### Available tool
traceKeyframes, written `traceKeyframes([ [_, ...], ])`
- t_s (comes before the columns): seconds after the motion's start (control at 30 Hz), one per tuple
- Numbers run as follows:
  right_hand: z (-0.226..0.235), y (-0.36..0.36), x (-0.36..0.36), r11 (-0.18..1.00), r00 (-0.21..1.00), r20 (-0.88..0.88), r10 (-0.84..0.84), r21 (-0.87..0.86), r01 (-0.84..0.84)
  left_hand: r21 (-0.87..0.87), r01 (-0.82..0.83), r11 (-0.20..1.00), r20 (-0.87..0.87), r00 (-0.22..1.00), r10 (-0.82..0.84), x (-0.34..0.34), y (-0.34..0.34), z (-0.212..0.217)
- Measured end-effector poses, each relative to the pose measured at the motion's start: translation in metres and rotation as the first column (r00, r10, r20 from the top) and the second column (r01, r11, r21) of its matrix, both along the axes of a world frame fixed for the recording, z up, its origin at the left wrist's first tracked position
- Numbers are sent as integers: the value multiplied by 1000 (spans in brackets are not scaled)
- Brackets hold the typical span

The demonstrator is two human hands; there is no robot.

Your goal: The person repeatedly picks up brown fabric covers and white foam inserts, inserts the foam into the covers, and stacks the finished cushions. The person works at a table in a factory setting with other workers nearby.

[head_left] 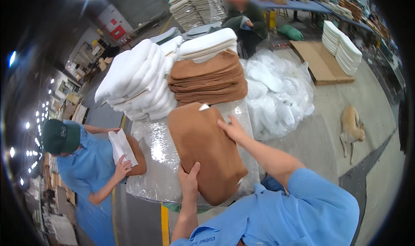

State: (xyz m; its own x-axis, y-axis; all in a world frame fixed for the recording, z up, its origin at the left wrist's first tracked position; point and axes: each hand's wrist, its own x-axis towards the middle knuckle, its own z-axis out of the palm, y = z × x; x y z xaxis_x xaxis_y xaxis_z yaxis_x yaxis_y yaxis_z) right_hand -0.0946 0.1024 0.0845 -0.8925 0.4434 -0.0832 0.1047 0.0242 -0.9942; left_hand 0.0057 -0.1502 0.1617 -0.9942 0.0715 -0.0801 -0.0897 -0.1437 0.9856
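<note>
A folded brown cloth (pixel 203 146), thick and soft-looking, is held up in front of me over the plastic-wrapped table. My left hand (pixel 189 181) grips its lower left edge, thumb on top and fingers hidden beneath. On the upper right edge, my right hand (pixel 232 128) is closed, its other fingers partly behind the cloth. A small white tag (pixel 203 107) sticks out at the cloth's top. Just beyond it lies a stack of brown cloths (pixel 207 79). White cloths (pixel 134 79) are piled to the left of that stack.
At left a co-worker (pixel 82 155) in a blue shirt holds a folded white sheet (pixel 122 148) over brown cloth. Clear plastic bags (pixel 276 94) bulge to the right of the table (pixel 149 177). A dog (pixel 351 127) lies on the floor at right. Another person (pixel 244 23) sits behind the stacks.
</note>
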Motion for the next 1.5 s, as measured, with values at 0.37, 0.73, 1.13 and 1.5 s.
traceKeyframes([
  [0.37,-13,-25,19,338,441,403,802,302,-891,546,261,796,514,646,-564,117,-12,-14],
  [0.73,-68,-64,97,-138,239,480,844,625,-768,46,537,842,400,763,-508,96,-71,13],
  [1.13,-31,-40,104,87,377,558,739,476,-875,-737,528,422,379,840,-388,36,-41,-136],
  [1.5,-77,-58,93,216,450,735,508,397,-892,-848,408,339,306,898,-315,42,-37,-171],
])
